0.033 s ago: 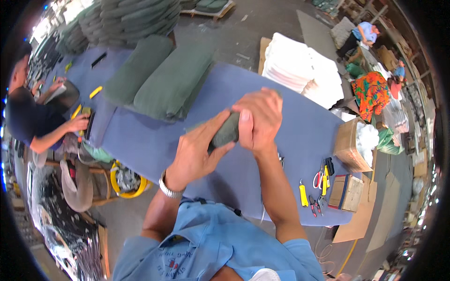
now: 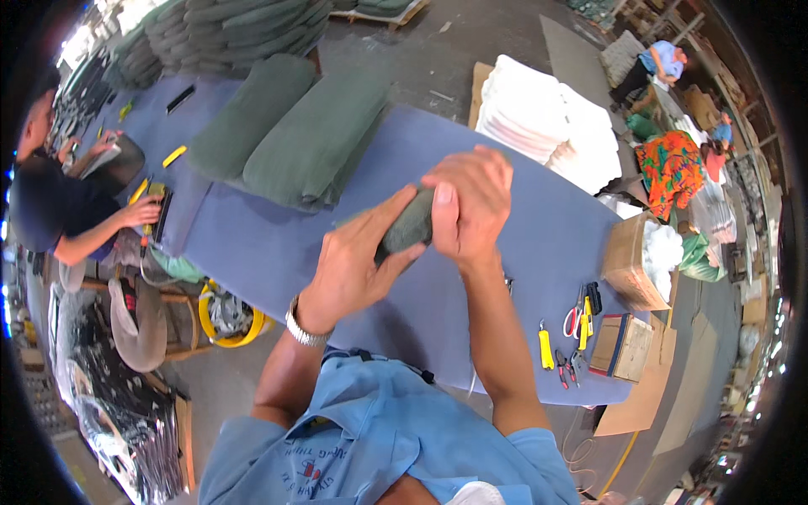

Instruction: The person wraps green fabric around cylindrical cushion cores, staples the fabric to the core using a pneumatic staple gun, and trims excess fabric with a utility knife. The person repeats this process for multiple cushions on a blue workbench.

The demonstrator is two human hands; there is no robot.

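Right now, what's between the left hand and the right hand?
A dark green piece, touching both left hand and right hand; seen in the head view.

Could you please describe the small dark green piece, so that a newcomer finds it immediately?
Start from the long, blue-topped table; over it are the wearer's bare left hand and bare right hand. Between them shows a small, rounded, dark green piece. Unlike the large, dark green, folded stacks lying on the table, it is held in the hands.

Cardboard box [image 2: 627, 271] (white fluff [image 2: 661, 254] inside)
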